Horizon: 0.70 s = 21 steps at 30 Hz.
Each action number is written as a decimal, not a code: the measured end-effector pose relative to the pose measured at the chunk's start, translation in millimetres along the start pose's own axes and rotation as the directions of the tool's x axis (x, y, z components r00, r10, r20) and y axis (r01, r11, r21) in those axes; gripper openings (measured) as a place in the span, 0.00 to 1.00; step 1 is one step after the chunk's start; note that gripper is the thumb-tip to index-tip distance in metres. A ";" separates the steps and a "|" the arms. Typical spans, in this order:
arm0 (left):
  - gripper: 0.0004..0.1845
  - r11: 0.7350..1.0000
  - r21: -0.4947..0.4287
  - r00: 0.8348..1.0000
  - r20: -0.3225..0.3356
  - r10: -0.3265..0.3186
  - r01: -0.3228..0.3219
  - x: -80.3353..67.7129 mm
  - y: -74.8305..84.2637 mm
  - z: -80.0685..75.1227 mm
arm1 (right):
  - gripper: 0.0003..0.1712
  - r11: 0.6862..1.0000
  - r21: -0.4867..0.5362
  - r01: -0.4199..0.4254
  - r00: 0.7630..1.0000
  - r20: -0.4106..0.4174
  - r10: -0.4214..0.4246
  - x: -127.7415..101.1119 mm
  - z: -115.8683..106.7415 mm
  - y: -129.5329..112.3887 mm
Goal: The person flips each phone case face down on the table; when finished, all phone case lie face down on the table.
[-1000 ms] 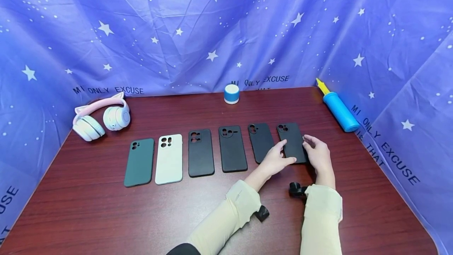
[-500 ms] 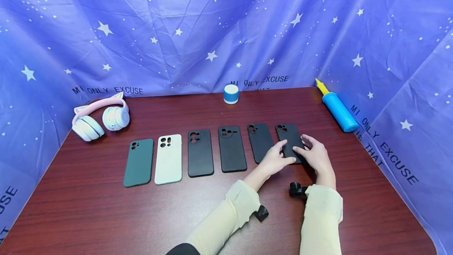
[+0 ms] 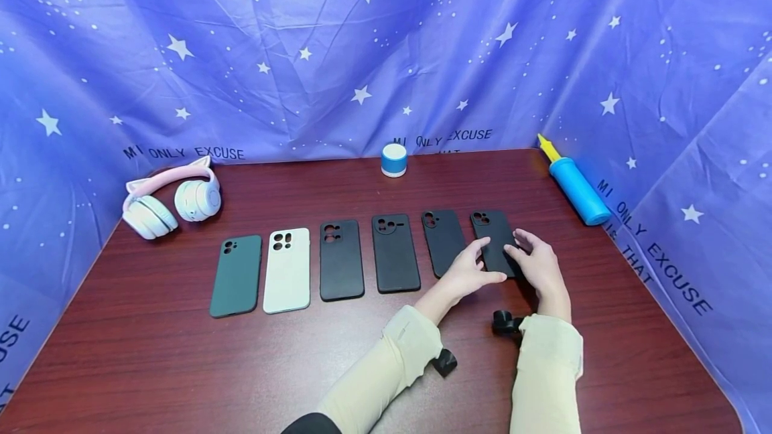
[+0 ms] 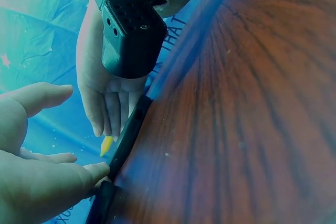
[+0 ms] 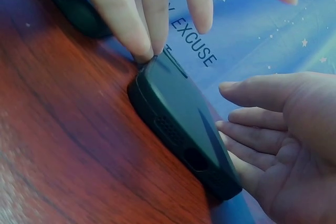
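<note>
A row of phone cases lies on the dark red table. My left hand (image 3: 460, 275) is at the left side of the rightmost black phone case (image 3: 497, 230), thumb spread toward its near end. In the right wrist view, fingertips (image 5: 142, 51) of that hand meet the edge of the black case. My right hand (image 3: 539, 270) is along the case's right side, fingers extended and thumb over its surface. Under the left forearm's reach, a second black phone case (image 3: 442, 236) is partly hidden by the left hand.
Farther left lie two more black cases (image 3: 342, 263), (image 3: 397, 256), a white case (image 3: 287, 280) and a green case (image 3: 236, 280). Cat-ear headphones (image 3: 198, 199) stand back left, a blue-white cylinder (image 3: 394, 161) at the back, and a blue hand pump (image 3: 579, 189) at the right edge.
The right thumb has come in over the rightmost case, whose top edge has shifted slightly toward me. The left hand stays nearly in place.
</note>
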<state>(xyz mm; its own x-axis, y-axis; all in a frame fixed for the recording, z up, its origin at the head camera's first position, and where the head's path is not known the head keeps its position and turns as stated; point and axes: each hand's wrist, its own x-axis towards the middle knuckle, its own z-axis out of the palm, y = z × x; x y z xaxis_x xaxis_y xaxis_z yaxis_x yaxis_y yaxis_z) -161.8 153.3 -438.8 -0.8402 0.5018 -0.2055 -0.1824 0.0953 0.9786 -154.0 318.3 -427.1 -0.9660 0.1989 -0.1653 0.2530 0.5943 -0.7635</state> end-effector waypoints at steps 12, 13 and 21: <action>0.44 1.000 -0.019 1.000 -0.027 -0.005 0.005 -0.9 1.8 -3.0 | 0.35 1.000 0.019 0.004 1.000 -0.007 -0.004 -0.1 1.8 -1.8; 0.44 1.000 -0.022 0.999 -0.032 -0.005 0.004 -1.3 2.4 -3.3 | 0.35 1.000 0.018 0.005 1.000 -0.007 -0.005 -0.2 1.6 -1.5; 0.43 1.000 -0.026 1.000 -0.014 0.009 -0.009 -6.0 12.4 -11.7 | 0.37 1.000 0.024 -0.014 1.000 0.002 0.014 0.1 -0.8 1.2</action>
<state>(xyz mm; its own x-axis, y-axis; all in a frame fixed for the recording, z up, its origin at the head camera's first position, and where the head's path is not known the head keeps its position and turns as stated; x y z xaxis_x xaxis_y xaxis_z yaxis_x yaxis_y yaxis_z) -165.0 141.4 -425.6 -0.8489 0.4906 -0.1968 -0.1878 0.0682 0.9798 -153.7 319.7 -427.5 -0.9624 0.2059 -0.1775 0.2655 0.5724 -0.7758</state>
